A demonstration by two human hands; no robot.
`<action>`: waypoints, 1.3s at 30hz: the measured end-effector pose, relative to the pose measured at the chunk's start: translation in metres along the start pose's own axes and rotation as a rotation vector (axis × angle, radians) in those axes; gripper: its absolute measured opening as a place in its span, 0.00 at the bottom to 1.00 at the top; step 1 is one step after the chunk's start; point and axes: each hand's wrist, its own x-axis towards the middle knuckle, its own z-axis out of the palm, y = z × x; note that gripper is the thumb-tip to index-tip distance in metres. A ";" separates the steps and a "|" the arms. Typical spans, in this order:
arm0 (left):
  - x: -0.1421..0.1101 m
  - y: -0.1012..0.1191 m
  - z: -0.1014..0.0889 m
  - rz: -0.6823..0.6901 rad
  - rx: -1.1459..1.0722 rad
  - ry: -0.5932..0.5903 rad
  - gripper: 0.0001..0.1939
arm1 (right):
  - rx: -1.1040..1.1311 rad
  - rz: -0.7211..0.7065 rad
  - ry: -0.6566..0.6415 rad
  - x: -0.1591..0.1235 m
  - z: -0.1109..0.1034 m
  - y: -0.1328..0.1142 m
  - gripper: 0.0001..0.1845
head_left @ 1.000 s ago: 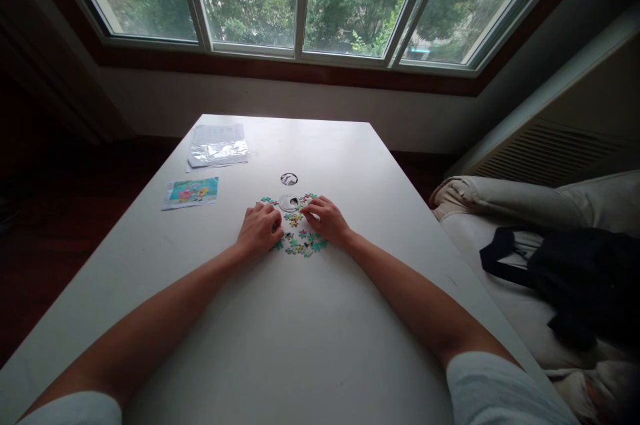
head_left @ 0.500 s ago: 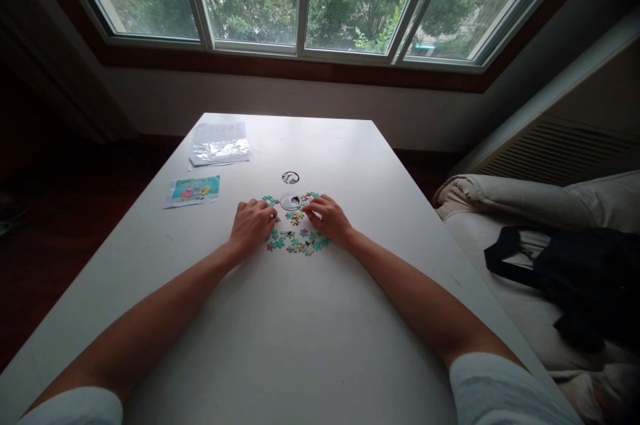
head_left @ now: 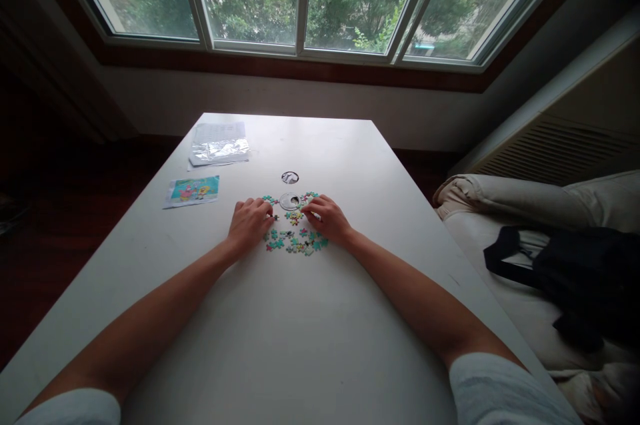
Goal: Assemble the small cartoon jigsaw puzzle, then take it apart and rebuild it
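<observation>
Loose jigsaw pieces (head_left: pixel 303 247), mostly teal with some yellow and pink, are spread on the white table (head_left: pixel 290 331). My left hand (head_left: pixel 249 225) is closed at their left side, a small jigsaw piece (head_left: pixel 276 217) at its fingertips. Opposite it, my right hand (head_left: pixel 327 218) has thumb and fingers pinched at the edge of a small joined cluster of pieces (head_left: pixel 293 218); what it grips is mostly hidden by the fingers. Just beyond the cluster lies a round clear disc (head_left: pixel 289 201) with a dark spot.
Farther back lies a dark-rimmed round item (head_left: pixel 290 177). A cartoon picture sheet (head_left: pixel 193 191) and a shiny plastic sleeve with papers (head_left: pixel 219 143) lie at the left. A couch (head_left: pixel 465 238) with a dark bag (head_left: pixel 575 271) stands right of the table.
My left hand has moved left, away from the cluster, uncovering pieces beneath it. My right hand stays almost in place. The view has shifted slightly.
</observation>
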 end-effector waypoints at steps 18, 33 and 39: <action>-0.004 0.032 -0.001 -0.059 -0.621 0.034 0.10 | 0.326 0.125 0.084 0.009 -0.004 -0.040 0.14; -0.008 0.024 0.012 0.325 -0.186 -0.056 0.16 | 0.132 0.257 -0.077 0.011 -0.003 -0.001 0.08; -0.007 0.020 0.015 0.378 -0.180 -0.075 0.18 | 0.033 0.207 -0.228 0.012 -0.004 0.004 0.08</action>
